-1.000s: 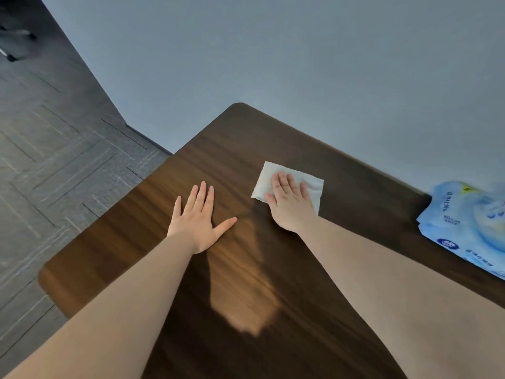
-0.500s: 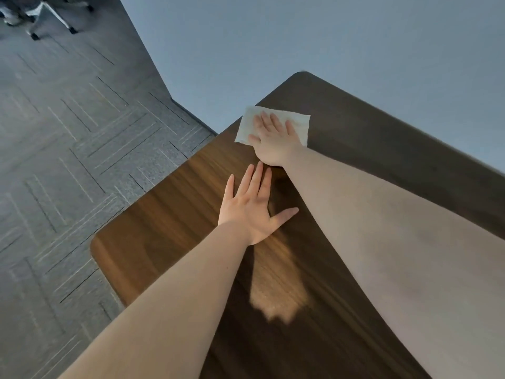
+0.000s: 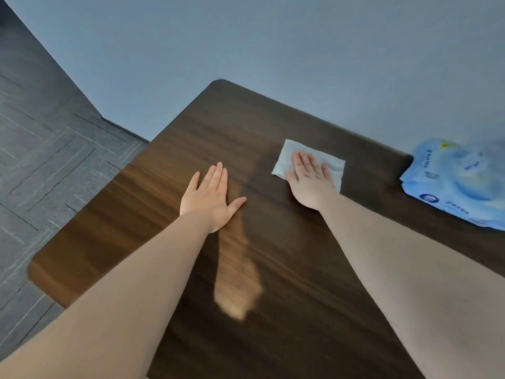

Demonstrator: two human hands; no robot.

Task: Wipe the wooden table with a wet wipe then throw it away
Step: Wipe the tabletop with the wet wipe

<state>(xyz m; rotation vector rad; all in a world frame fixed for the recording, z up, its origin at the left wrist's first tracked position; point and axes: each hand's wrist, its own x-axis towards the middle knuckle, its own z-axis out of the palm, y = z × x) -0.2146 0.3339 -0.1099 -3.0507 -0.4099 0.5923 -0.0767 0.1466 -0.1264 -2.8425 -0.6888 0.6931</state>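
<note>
A dark wooden table (image 3: 164, 173) fills the middle of the view. A white wet wipe (image 3: 333, 170) lies flat on it toward the far right. My right hand (image 3: 310, 181) presses flat on the wipe, fingers together and pointing away from me, covering its middle. My left hand (image 3: 210, 198) rests palm down on the bare wood to the left of the wipe, fingers straight, holding nothing.
A blue pack of wet wipes (image 3: 459, 184) lies at the table's far right edge. A grey wall (image 3: 273, 50) stands right behind the table. Grey carpet tiles (image 3: 49, 165) cover the floor to the left, past the table's left edge.
My right hand has slid the wipe from the far left corner of the table back toward the right. My left hand stays flat in place. The blue pack is in view again.
</note>
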